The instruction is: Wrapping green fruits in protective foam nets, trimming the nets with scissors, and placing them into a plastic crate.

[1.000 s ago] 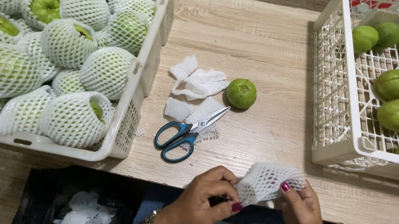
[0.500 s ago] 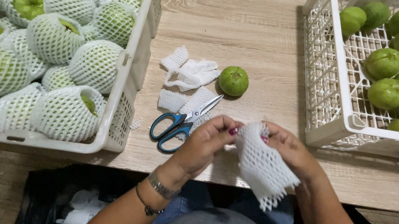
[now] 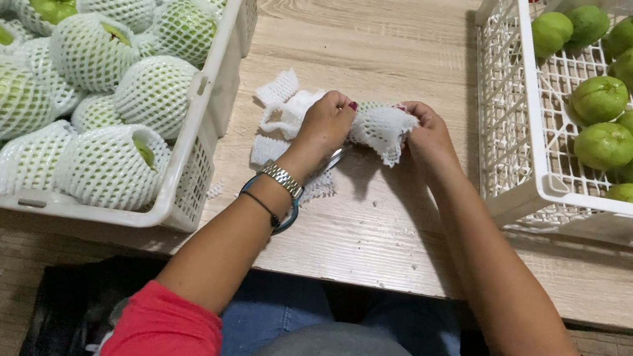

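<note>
Item: white foam net sleeve, stretched between my left hand and right hand, both pinched shut on it, spreading its mouth above the surface.

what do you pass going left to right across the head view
left crate of netted fruit → spare nets → left hand → held net → right hand → right crate of bare green fruit

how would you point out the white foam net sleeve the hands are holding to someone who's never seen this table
On the pale wooden table, look between the two white plastic crates. The white foam net sleeve is stretched between the left hand and right hand. Unlike the loose foam scraps lying flat beside it, it is lifted and gripped at both ends.
</note>
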